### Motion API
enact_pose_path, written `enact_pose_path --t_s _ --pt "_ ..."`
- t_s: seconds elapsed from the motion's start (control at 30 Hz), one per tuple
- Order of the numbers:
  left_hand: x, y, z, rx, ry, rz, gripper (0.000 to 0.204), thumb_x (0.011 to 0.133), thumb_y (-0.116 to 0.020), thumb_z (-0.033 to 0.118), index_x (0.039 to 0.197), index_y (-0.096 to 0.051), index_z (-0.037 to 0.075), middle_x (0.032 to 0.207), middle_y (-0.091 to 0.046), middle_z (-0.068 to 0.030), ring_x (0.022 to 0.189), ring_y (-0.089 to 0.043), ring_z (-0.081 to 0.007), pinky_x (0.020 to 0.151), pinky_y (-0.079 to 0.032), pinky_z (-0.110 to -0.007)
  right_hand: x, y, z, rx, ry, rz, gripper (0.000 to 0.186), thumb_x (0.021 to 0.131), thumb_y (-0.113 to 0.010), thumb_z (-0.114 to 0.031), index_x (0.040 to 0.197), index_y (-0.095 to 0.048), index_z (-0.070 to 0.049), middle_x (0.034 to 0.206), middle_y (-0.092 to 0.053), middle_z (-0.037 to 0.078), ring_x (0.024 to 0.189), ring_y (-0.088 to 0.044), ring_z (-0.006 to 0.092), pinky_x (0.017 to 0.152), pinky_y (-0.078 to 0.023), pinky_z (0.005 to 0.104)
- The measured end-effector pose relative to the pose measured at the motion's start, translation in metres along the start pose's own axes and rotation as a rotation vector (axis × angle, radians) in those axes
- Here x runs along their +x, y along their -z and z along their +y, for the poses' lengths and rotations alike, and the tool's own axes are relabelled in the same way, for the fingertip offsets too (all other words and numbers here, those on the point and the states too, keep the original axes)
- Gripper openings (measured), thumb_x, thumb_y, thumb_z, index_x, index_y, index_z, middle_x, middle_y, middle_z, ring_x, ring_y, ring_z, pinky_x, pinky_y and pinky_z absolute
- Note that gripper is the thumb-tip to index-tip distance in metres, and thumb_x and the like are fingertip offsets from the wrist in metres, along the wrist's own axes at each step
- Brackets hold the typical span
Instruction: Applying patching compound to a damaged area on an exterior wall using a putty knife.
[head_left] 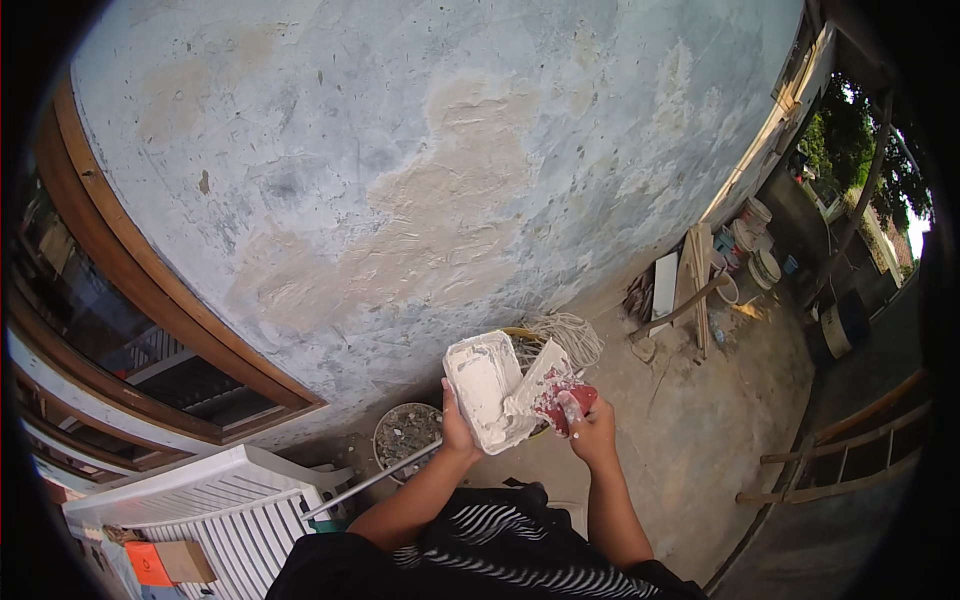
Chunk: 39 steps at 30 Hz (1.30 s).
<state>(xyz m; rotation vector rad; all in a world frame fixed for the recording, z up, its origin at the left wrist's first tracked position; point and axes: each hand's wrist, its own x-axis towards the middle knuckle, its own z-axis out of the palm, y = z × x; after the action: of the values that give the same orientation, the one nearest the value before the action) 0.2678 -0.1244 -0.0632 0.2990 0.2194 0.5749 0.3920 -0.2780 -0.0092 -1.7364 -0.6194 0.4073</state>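
Note:
In my left hand (458, 425) is a rectangular tub (470, 352) smeared with off-white filler paste (487, 392), gripped along its left side. My right hand (590, 428) is closed round the red handle of a putty knife (545, 377), whose wide blade is coated in the same paste. The blade leans over the tub's right edge, close to the paste; whether it touches cannot be made out. Paste is smeared on my right fingers. Ahead stands a pale blue wall (620, 130) with a broad beige patch of filler (440, 205).
A brown wooden window frame (180, 340) is at left, above a white slatted bench (245, 510) holding an orange box (150, 564). A rubble bucket (408, 440) and coiled rope (575, 338) sit by the wall. Planks (692, 285), several buckets (764, 268) and a wooden ladder (850, 460) stand right.

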Motion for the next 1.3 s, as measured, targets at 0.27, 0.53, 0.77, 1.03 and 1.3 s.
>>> enact_pose_path --t_s 0.27,0.53,0.77,1.03,1.3 --pt "0.026 -0.063 -0.135 0.119 0.173 0.034 0.073 0.101 -0.032 0.062 0.148 -0.040 0.007 0.137 -0.056 -0.0133 0.119 -0.059 -0.0257 0.101 -0.048 -0.040 0.006 0.145 0.033 0.012 0.003 0.141 0.019 0.098 -0.064 -0.019 0.095 -0.066 0.000 0.084 -0.067 0.003 0.070 -0.059 0.0084 0.062 -0.048 0.0249" --pt "0.036 -0.093 -0.193 0.208 0.231 0.030 0.072 0.102 -0.031 0.061 0.147 -0.040 0.006 0.135 -0.058 -0.0140 0.116 -0.062 -0.0247 0.099 -0.050 -0.039 0.025 0.202 0.057 0.148 0.096 0.209 0.015 0.097 -0.065 -0.015 0.094 -0.064 0.000 0.084 -0.065 0.002 0.074 -0.057 0.0076 0.066 -0.049 0.0252" --pt "0.027 -0.089 -0.165 0.213 0.040 0.140 0.071 0.103 -0.028 0.060 0.148 -0.038 0.006 0.138 -0.055 -0.0154 0.119 -0.060 -0.0274 0.101 -0.049 -0.042 0.041 0.182 0.054 0.092 0.042 -0.139 0.016 0.096 -0.065 -0.011 0.100 -0.069 0.003 0.090 -0.069 0.005 0.080 -0.063 0.0125 0.074 -0.051 0.0280" --pt "0.007 -0.078 -0.100 0.071 -0.089 0.224 0.072 0.101 -0.026 0.064 0.147 -0.040 0.010 0.140 -0.053 -0.0146 0.123 -0.057 -0.0339 0.104 -0.046 -0.050 0.051 0.130 0.031 -0.181 0.545 -0.233 0.012 0.079 -0.068 -0.002 0.091 -0.070 0.000 0.083 -0.066 0.014 0.074 -0.061 0.0309 0.071 -0.050 0.0374" --pt "0.010 -0.029 -0.018 0.018 -0.179 0.288 0.072 0.100 -0.026 0.066 0.146 -0.043 0.014 0.141 -0.054 -0.0101 0.127 -0.054 -0.0324 0.106 -0.042 -0.054 0.042 0.052 0.012 -0.331 0.701 -0.474 0.026 0.067 -0.064 0.002 0.092 -0.070 -0.004 0.086 -0.064 0.014 0.080 -0.055 0.0363 0.073 -0.047 0.0422"
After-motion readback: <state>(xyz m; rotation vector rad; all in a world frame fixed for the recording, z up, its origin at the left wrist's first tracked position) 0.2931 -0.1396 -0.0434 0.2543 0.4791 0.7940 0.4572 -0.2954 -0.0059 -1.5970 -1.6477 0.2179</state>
